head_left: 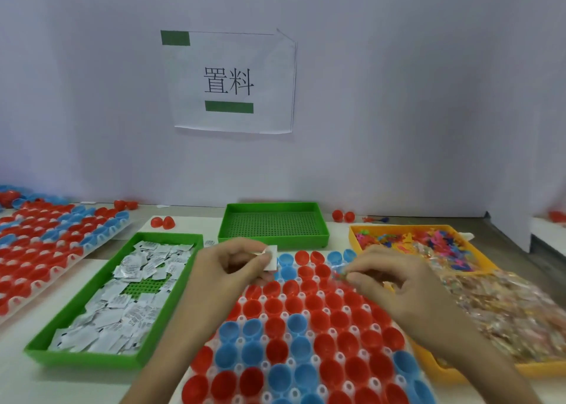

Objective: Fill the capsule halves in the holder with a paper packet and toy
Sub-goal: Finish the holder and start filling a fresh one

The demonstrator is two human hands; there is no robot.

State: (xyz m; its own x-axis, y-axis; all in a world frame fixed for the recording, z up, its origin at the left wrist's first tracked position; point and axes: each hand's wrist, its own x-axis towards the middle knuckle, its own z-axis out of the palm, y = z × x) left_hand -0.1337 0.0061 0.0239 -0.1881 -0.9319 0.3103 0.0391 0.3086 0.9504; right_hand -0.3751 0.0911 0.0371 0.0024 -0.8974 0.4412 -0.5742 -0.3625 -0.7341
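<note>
A white holder (340, 356) in front of me carries several red and blue capsule halves (324, 344), open side up. My left hand (232, 265) hovers over its far left corner and pinches a small white paper packet (271, 259) between thumb and fingers. My right hand (395, 281) is over the holder's far right part, its fingertips pinching a small toy in a clear wrapper (338, 271). A green tray (101, 357) at the left holds several paper packets (122, 305). An orange tray (447, 370) at the right holds several wrapped toys (502, 305).
An empty green tray (272, 241) stands behind the holder. A second holder (46, 250) full of red and blue halves lies at the far left. Loose red halves (162, 222) and others (343, 216) lie near the wall. A paper sign (229, 82) hangs on the wall.
</note>
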